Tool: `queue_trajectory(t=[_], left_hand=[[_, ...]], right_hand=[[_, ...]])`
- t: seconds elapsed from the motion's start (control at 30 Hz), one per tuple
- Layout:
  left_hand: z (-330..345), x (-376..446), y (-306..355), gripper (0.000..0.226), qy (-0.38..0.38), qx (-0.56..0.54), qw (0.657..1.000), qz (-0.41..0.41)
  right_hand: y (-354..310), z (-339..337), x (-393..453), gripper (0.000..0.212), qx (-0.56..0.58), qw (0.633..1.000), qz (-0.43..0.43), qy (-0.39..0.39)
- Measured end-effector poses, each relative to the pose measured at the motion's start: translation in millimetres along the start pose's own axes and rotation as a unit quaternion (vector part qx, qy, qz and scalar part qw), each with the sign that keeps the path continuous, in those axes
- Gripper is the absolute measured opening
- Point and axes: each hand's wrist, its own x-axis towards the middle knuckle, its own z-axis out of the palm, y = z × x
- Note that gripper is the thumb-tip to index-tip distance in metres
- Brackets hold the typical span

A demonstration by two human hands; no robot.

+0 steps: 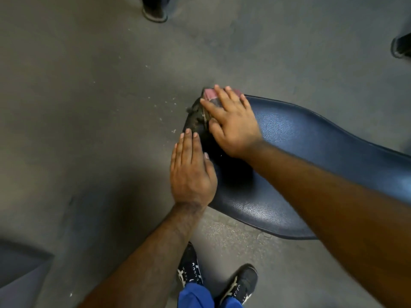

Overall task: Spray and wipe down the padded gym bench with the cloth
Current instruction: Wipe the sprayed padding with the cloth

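In the middle of the frame, the right hand is pressing flat on the cloth at the bench tip; the left hand is lying flat beside it. The cloth could slip off the end.

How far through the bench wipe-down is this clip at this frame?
Done: cannot be judged; no spray bottle shows. In hand: the right hand presses the cloth flat on the worn end of the blue bench, while the left hand rests flat on its edge. Left: apparently the long pad toward the right.

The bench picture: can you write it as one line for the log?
right hand: pressing cloth flat on end of blue padded bench | left hand: flat on bench edge | spray bottle: not in view
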Motion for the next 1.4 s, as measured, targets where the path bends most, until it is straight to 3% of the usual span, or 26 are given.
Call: queue_trajectory(t=[0.07, 0.17, 0.2, 0.33, 0.37, 0.47, 0.5, 0.6, 0.63, 0.67, 0.77, 0.83, 0.9, 0.93, 1.0, 1.07, 1.13, 1.2, 1.23, 1.33, 1.4], left_hand=[[0.7, -1.4, -1.0, 0.052, 0.006, -0.004, 1.0, -0.007], [2.1, -1.2, -1.3, 0.052, 0.012, -0.005, 1.0, -0.009], [0.8, -1.9, -0.7, 0.051, 0.011, -0.007, 1.0, -0.01], [-1.6, -2.3, 0.4, 0.052, 0.0, -0.011, 1.0, -0.013], [-1.4, -2.2, -0.1, 0.052, -0.003, -0.016, 1.0, -0.011], [-1.3, -0.7, -0.9, 0.053, -0.007, -0.029, 1.0, -0.009], [-3.0, -0.3, -0.8, 0.053, -0.009, -0.036, 0.999, -0.008], [-7.6, -0.9, -1.1, 0.052, -0.022, -0.056, 0.998, -0.007], [-9.1, -2.0, -1.4, 0.052, -0.025, -0.06, 0.998, -0.007], [-10.4, -4.2, -1.6, 0.052, -0.025, -0.063, 0.998, -0.008], [-11.2, -9.0, -4.2, 0.054, -0.034, -0.065, 0.997, 0.0], [-12.7, -9.4, -7.5, 0.054, -0.037, -0.075, 0.996, 0.017], [-12.2, -8.4, -12.6, 0.053, -0.046, -0.09, 0.994, 0.029], [-13.0, -8.6, -14.1, 0.052, -0.053, -0.097, 0.993, 0.027], [-14.5, -8.0, -14.9, 0.05, -0.064, -0.113, 0.991, 0.019], [-17.8, -6.7, -14.7, 0.048, -0.071, -0.139, 0.988, 0.011], [-23.4, -6.4, -15.1, 0.048, -0.082, -0.167, 0.982, -0.001], [-27.5, -8.1, -19.7, 0.048, -0.101, -0.177, 0.979, -0.004], [-29.8, -9.5, -22.3, 0.048, -0.104, -0.182, 0.978, -0.002], [-33.6, -12.2, -29.8, 0.047, -0.103, -0.199, 0.974, -0.012], [-38.7, -13.7, -34.0, 0.047, -0.091, -0.204, 0.974, -0.031]], right_hand=[[25.3, -9.0, -1.1, 0.061, -0.01, 0.997, -0.068, -0.02], [30.8, -16.9, 10.3, 0.066, 0.013, 0.996, 0.09, 0.004], [16.7, -12.1, 4.7, 0.065, 0.006, 0.995, 0.096, 0.01], [11.9, -2.8, -30.2, 0.06, 0.002, 0.995, -0.094, -0.022], [23.7, -8.3, -23.5, 0.061, -0.003, 0.997, -0.076, -0.009], [17.8, -13.4, -3.8, 0.067, 0.014, 0.992, 0.126, 0.017], [2.7, -9.3, -8.8, 0.068, 0.002, 0.993, 0.116, 0.019], [-4.4, 2.8, -47.1, 0.063, -0.005, 0.998, -0.063, -0.018], [8.2, -1.8, -51.9, 0.063, -0.006, 0.996, -0.082, -0.023], [21.4, -5.2, -49.3, 0.063, -0.007, 0.999, -0.052, -0.007], [8.6, 2.0, -53.4, 0.066, 0.015, 0.987, 0.155, 0.041], [-18.0, 16.7, -84.1, 0.065, 0.012, 0.996, 0.077, 0.046], [-4.6, 23.1, -118.5, 0.061, 0.003, 0.998, -0.058, 0.006], [11.3, 19.2, -122.9, 0.059, -0.005, 0.997, -0.078, 0.007], [21.9, 15.2, -120.0, 0.06, 0.015, 0.997, 0.055, 0.053], [-12.4, 25.8, -125.3, 0.064, 0.022, 0.98, 0.185, 0.074], [-45.8, 36.6, -147.1, 0.065, 0.008, 0.995, 0.083, 0.051], [-31.3, 32.0, -158.6, 0.064, -0.024, 0.999, -0.044, 0.012], [-17.6, 26.8, -149.6, 0.064, -0.032, 0.998, -0.036, 0.027], [-30.6, 27.5, -121.2, 0.066, 0.004, 0.981, 0.184, 0.058], [-62.3, 34.8, -126.0, 0.066, -0.002, 0.992, 0.117, 0.041]])
